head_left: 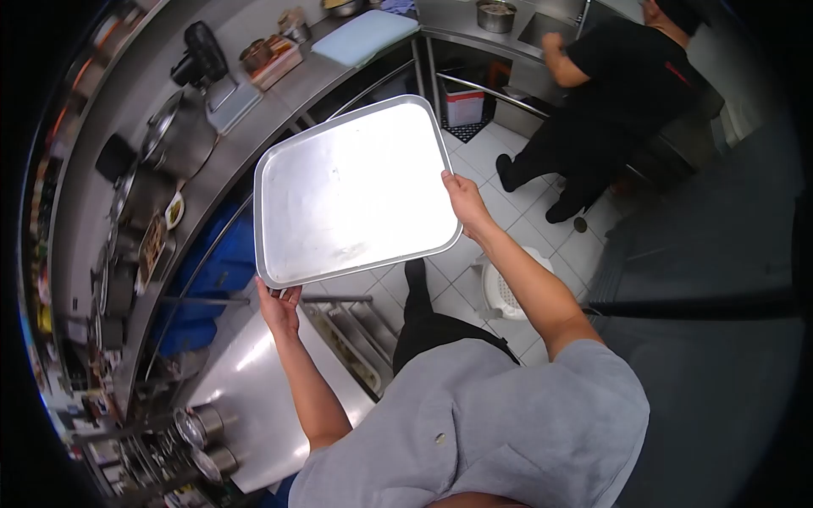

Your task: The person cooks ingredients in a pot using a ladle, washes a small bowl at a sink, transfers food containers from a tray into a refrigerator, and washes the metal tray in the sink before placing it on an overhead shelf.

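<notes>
A large silvery metal tray point(356, 190) with a raised rim and rounded corners is held up in front of me, its bright face toward the camera. My left hand point(279, 309) grips it at the near left corner, fingers curled beneath the rim. On the right edge, my right hand point(465, 201) is closed around the rim, thumb on the upper side and the other fingers hidden below. A few small marks show on the tray's surface; nothing lies on it.
A steel counter point(279, 106) curves along the left, bearing a scale point(233, 106), a stockpot point(178, 131) and a pale blue cutting board point(366, 38). A steel table point(254, 381) is at lower left. A white stool point(508, 288) stands right of my legs. A co-worker in black point(627, 80) stands upper right.
</notes>
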A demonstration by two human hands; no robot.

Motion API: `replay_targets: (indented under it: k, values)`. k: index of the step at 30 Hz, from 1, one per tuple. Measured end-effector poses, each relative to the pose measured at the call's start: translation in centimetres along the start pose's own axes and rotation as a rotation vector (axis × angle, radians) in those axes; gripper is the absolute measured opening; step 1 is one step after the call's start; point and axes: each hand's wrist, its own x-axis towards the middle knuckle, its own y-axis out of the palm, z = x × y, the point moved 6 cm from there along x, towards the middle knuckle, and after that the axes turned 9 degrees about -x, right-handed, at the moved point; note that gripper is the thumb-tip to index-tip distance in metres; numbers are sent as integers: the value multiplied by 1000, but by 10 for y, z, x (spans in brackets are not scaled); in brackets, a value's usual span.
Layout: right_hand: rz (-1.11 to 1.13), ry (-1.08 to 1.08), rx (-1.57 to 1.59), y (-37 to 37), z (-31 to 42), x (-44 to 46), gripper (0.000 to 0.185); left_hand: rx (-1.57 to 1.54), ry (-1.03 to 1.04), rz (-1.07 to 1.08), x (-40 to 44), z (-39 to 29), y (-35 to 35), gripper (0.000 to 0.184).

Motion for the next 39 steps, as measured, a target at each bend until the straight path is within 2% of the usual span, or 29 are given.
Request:
replay_targets:
  k: [7,8,12,15,17,19,20,23,27,30,31,33,36,39]
  values:
    - [-140,-51,-23,-12,-1,106,43,123,-87,79,159,14,90,73]
    - [-140,-44,16,-13,-3,113,43,151,-105,23,173,10,105,73]
    - [-240,5,76,-25,-32,128,42,102,-172,248,236,8,165,74]
    - [-326,86,141,-38,-52,111,43,289,-155,237,255,-1,207,73]
    - [-384,117,126,-55,-66,90,43,312,-183,346,266,9,223,71]
    - [-600,194,-10,-75,-73,56,44,298,-264,546,262,24,251,68]
    - [-621,179,-9,-77,-71,39,44,254,-347,638,256,32,263,66]
    - [-672,199,73,-98,-81,-13,43,289,-445,734,238,64,289,61]
    - [-854,169,110,-129,-116,-100,41,426,-425,891,198,117,314,59]
    - [-995,125,183,-137,-106,-170,41,481,-505,1038,129,143,349,60]
    - [-1008,134,189,-138,-112,-192,41,490,-495,1053,132,168,350,59]
    - [-1160,81,182,-148,-118,-236,40,530,-540,1135,88,185,373,58]
    - [-1278,53,245,-154,-119,-284,38,561,-636,1332,31,216,402,59]
    - [-1384,0,264,-166,-124,-323,37,649,-680,1381,-1,256,428,60]
